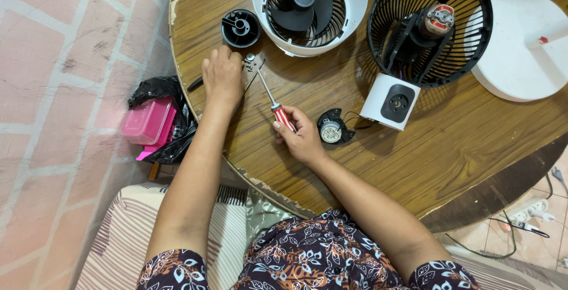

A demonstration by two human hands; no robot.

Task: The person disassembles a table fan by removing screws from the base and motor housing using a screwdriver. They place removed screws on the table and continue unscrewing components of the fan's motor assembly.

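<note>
My right hand (pixel 300 137) grips the red-and-white handle of a screwdriver (pixel 269 96). Its thin shaft slants up and left to a small metal bracket (pixel 251 60) on the round wooden table (pixel 438 148). My left hand (pixel 222 77) lies over a small black part at the table's left edge, fingertips next to the bracket. Just above sits a round black cap (pixel 240 28).
A white fan housing with black blades (pixel 309 7) stands at the top. A black grille with a motor (pixel 428 25) and white plug box (pixel 390 101) lies right, beside a white round base (pixel 523 44). A small motor (pixel 331 129) lies near my right hand. A pink box (pixel 147 121) is on the floor.
</note>
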